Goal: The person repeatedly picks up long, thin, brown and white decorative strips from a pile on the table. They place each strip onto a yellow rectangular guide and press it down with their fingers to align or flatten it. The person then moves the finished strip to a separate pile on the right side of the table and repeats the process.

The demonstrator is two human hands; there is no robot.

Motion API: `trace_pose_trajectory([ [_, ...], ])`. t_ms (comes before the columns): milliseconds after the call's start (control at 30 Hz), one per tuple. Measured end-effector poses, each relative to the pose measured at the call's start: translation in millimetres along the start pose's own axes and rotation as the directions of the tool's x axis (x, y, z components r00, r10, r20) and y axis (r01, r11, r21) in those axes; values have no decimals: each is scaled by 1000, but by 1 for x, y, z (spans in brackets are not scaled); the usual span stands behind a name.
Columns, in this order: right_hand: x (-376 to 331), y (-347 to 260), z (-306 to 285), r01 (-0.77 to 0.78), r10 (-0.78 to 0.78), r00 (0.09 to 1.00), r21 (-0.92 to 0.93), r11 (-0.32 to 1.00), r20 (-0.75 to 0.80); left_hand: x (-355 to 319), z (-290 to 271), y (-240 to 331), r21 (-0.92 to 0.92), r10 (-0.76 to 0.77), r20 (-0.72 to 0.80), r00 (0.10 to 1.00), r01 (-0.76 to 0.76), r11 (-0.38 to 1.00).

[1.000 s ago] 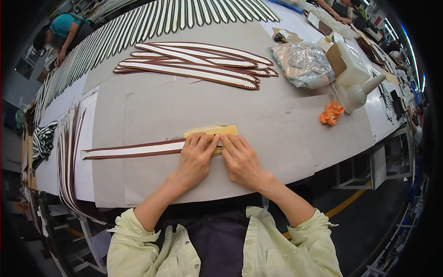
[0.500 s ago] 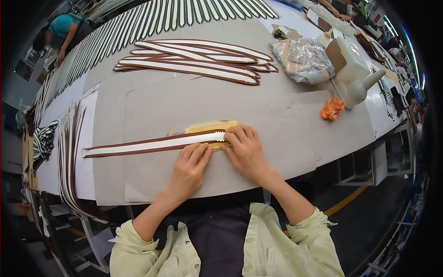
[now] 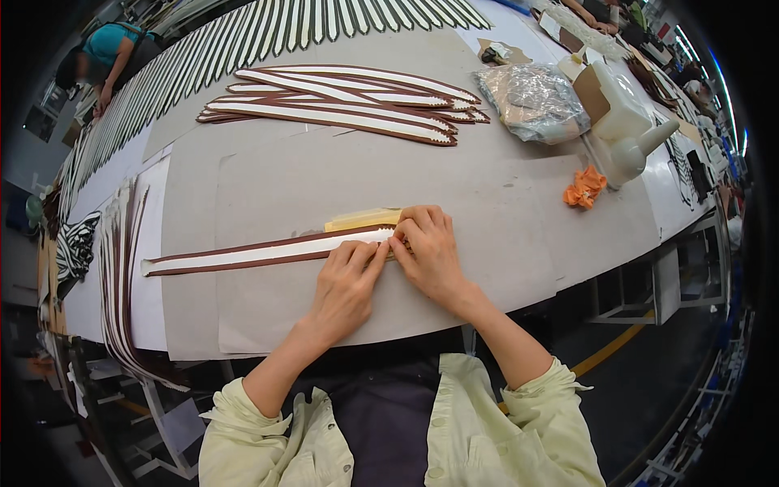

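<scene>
A long brown leather strap (image 3: pixel 268 253) with a white middle lies across the grey tabletop in front of me. Its right end, where the white has a zigzag edge, rests over a yellow pad (image 3: pixel 363 218). My right hand (image 3: pixel 432 253) is closed on that end, thumb and fingers pinching the tip. Beside it my left hand (image 3: pixel 347 280) lies along the strap's near edge, its bent fingers pressed together at the same end. The fingers cover the very tip and part of the pad.
Beyond the strap lies a pile of similar straps (image 3: pixel 341 105). More straps (image 3: pixel 122 276) hang over the left edge. At the right are a plastic-wrapped bundle (image 3: pixel 531 101), a white bottle (image 3: pixel 629 158) and a crumpled orange cloth (image 3: pixel 584 188). A person (image 3: pixel 114 61) bends over dark-edged strips (image 3: pixel 268 36).
My left hand has shifted right and slightly up, its fingertips now meeting the right hand's at the strap's end. My right hand has moved slightly up and left. The strap stays nearly in place.
</scene>
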State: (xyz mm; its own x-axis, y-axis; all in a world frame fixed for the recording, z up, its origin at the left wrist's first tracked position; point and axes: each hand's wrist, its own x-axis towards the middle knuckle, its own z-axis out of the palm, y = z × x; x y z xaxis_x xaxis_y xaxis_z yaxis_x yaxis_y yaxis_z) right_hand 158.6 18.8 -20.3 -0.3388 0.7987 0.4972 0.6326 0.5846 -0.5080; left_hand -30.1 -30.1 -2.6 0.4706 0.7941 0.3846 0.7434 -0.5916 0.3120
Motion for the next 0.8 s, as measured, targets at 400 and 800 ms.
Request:
trace_pose_trajectory([
  [400, 2, 15, -8, 44, -44, 999, -3, 999, 4, -2, 11, 7, 135, 38, -25, 999, -35, 990],
  [800, 7, 22, -8, -51, 48, 998, 105, 993, 31, 7, 9, 12, 171, 17, 0, 1000, -16, 985],
])
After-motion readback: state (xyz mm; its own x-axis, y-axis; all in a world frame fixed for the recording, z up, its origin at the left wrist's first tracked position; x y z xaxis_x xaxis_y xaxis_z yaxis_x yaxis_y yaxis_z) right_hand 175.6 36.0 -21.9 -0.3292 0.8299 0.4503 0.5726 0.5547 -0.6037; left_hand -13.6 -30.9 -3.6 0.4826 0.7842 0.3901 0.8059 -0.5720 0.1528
